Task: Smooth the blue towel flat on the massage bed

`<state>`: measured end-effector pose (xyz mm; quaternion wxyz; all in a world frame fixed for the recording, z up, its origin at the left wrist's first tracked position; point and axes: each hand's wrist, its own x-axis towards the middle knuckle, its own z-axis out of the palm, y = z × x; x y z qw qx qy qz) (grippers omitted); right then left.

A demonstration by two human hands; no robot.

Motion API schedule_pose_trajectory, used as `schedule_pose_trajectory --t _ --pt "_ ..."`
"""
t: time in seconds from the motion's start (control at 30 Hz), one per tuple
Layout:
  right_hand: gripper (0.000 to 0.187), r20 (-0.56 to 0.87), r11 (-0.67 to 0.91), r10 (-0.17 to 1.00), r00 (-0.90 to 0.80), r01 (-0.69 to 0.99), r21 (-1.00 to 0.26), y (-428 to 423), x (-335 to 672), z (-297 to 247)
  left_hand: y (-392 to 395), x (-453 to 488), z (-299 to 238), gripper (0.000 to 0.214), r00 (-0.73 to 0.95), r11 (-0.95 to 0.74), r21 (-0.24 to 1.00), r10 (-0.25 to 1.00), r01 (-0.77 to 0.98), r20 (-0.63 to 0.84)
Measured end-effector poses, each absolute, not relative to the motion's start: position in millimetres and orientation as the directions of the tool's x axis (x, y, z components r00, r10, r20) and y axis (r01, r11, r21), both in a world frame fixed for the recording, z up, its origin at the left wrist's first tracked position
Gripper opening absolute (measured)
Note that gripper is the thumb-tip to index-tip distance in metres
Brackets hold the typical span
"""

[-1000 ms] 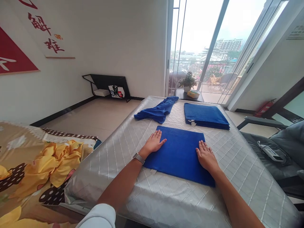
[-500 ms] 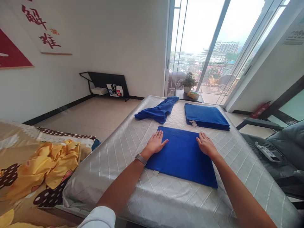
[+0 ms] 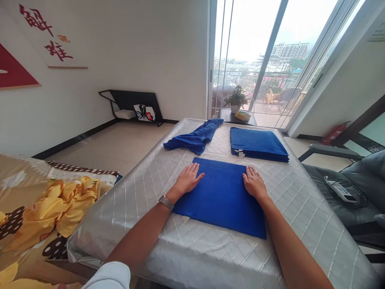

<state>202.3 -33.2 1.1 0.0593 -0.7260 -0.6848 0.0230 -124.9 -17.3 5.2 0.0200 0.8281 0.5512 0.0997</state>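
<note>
A folded blue towel (image 3: 222, 196) lies flat on a silver quilted table (image 3: 144, 192) in front of me. My left hand (image 3: 186, 180) rests open, palm down, on the towel's left edge, with a watch on its wrist. My right hand (image 3: 254, 184) lies open and flat on the towel's right side near its far corner. Behind it sit a neat stack of folded blue towels (image 3: 258, 144) at the right and a crumpled blue towel (image 3: 195, 137) at the left.
A bed with a yellow and brown patterned cover (image 3: 45, 208) is at the left. A grey chair (image 3: 349, 184) with a remote on it stands at the right. Beyond the table are a small side table with a potted plant (image 3: 236, 102) and glass balcony doors.
My right hand has slid forward along the towel's right side towards its far corner. My left hand stays at the left edge. The view has shifted slightly.
</note>
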Motion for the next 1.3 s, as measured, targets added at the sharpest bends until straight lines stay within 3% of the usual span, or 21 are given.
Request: schedule_pose_trajectory --t 0.2,0.27,0.33,0.43,0.5,0.6,0.7,0.8,0.93,1.03,1.13,1.2,1.3 --pt "0.063 0.055 -0.055 0.996 0.064 0.986 -0.156 -34.8 200.5 3.2 -35.5 -83.6 22.1 0.052 0.58 -0.616 0.178 0.785 0.767 0.22" --pt "0.063 0.059 -0.053 0.996 0.064 0.984 -0.168 -34.9 200.3 3.1 -40.9 -62.0 28.5 0.053 0.669 -0.695 0.253 0.718 0.673 0.194" --pt "0.063 0.063 -0.053 0.996 0.064 0.983 -0.174 -34.9 200.3 2.6 -41.5 -38.3 33.9 0.054 0.714 -0.705 0.424 0.678 0.568 0.172" --pt "0.063 0.059 -0.054 0.996 0.066 0.983 -0.175 -34.8 200.6 2.1 -33.6 -4.6 37.1 0.055 0.695 -0.461 0.853 0.697 0.244 0.178" --pt "0.063 0.05 -0.056 0.997 0.066 0.983 -0.175 -35.0 200.8 2.2 -25.6 11.5 34.5 0.055 0.687 -0.149 0.984 0.706 -0.094 0.172" --pt "0.063 0.048 -0.056 0.997 0.066 0.982 -0.179 -35.3 200.8 2.5 -15.1 19.4 25.1 0.064 0.734 0.23 0.897 0.665 -0.377 0.138" --pt "0.062 0.061 -0.056 0.996 0.069 0.98 -0.192 -35.3 200.6 2.0 -8.0 10.9 16.1 0.066 0.756 0.426 0.782 0.649 -0.456 0.087" --pt "0.062 0.088 -0.053 0.994 0.072 0.978 -0.202 -35.3 200.3 0.5 -4.7 -1.0 14.2 0.055 0.746 0.551 0.651 0.665 -0.521 0.034" --pt "0.058 0.176 -0.036 0.982 0.069 0.982 -0.184 -38.4 200.1 2.3 -5.2 -5.4 18.9 0.056 0.729 0.633 0.539 0.683 -0.555 -0.051" --pt "0.049 0.325 0.031 0.946 0.024 0.986 -0.163 -45.1 198.0 12.4 -6.5 -2.6 19.8 0.069 0.719 0.644 0.52 0.691 -0.561 -0.079" --pt "0.04 0.442 0.114 0.897 -0.002 0.967 -0.227 -55.5 188.9 28.8 -6.4 -0.7 17.9 0.074 0.711 0.636 0.524 0.699 -0.566 -0.082" --pt "0.038 0.471 0.195 0.881 -0.048 0.943 -0.269 -63.8 177.2 38.4 -5.9 -0.8 16.7 0.073 0.714 0.641 0.527 0.694 -0.558 -0.088" --pt "0.044 0.452 0.332 0.868 -0.204 0.916 -0.225 -75.5 155.5 44.5 -5.7 -1.9 16.5 0.071 0.734 0.647 0.54 0.674 -0.538 -0.076"
